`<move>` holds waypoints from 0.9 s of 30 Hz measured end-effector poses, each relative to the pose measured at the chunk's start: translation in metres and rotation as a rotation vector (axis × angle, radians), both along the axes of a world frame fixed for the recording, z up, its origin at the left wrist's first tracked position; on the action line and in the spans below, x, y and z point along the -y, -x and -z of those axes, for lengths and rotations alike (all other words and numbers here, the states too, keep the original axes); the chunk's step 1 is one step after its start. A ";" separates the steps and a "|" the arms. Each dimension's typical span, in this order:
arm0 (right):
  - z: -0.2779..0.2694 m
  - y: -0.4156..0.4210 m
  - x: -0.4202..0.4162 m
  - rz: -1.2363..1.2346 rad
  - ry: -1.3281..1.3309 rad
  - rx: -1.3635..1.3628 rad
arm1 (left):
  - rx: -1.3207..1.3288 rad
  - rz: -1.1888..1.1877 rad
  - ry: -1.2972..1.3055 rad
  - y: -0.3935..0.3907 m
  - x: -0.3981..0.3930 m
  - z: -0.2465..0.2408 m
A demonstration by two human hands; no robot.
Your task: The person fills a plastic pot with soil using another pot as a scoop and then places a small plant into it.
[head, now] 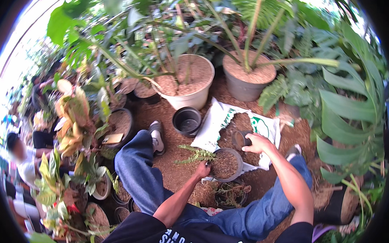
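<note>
My left hand (203, 169) grips the near left rim of a dark plastic plant pot (226, 164) filled with brown growing medium. A green fern frond (195, 154) sticks out over that pot's left side, just above my fingers. In my right hand (257, 143) is a small black plastic pot (241, 139), tilted over a torn white sack (210, 122). Loose brown medium (241, 123) shows through the tear in the sack. Whether the small pot holds any medium is hard to tell.
An empty black pot (186, 121) stands left of the sack. Beyond it are a large white pot (196, 79) and a grey pot (249, 78) with tall plants. A phone (113, 138) lies on a pot at left. Another person (24, 167) sits far left.
</note>
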State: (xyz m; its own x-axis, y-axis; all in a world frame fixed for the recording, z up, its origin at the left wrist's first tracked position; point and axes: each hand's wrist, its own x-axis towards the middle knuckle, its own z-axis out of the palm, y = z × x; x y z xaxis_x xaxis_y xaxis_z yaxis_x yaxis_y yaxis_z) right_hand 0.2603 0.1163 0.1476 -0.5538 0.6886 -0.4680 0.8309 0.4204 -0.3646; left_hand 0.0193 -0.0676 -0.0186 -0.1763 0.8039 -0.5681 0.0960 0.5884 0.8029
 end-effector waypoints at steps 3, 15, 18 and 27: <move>-0.014 0.018 0.008 0.023 -0.037 -0.302 | -0.106 0.030 -0.254 0.017 -0.017 -0.036; -0.123 0.107 0.082 0.230 -0.164 -1.243 | 0.142 -0.287 -0.673 0.071 0.036 -0.299; -0.175 0.151 0.120 0.097 -0.114 -1.356 | 0.060 -0.385 -0.799 0.094 0.084 -0.329; -0.176 0.295 0.252 -0.210 0.255 -1.379 | -0.081 -0.991 -0.652 0.137 0.245 -0.315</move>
